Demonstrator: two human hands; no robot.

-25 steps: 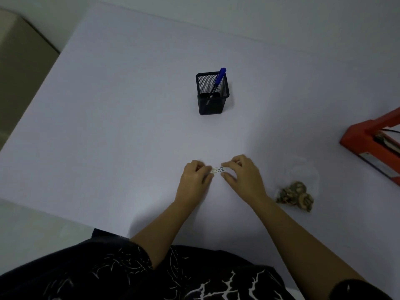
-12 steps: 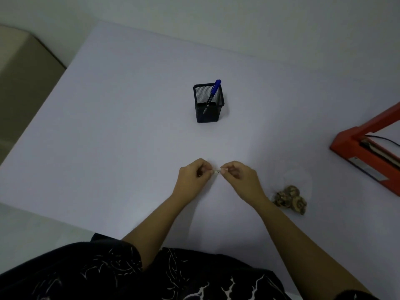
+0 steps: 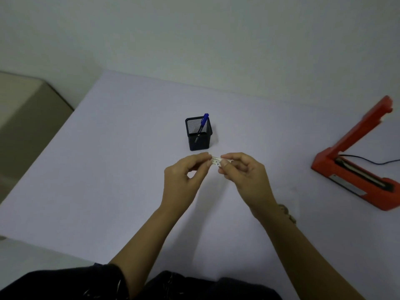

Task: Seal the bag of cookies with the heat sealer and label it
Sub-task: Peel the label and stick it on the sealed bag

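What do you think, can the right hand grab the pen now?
Probably not just now: the right hand is busy pinching the label with the left hand. The way to the pen in the holder looks free, though.

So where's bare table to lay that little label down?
Widest bare stretch: left of the pen holder and the left hand. Another lies between the right hand and the heat sealer. Crowded around the label and the cookies by the right wrist.
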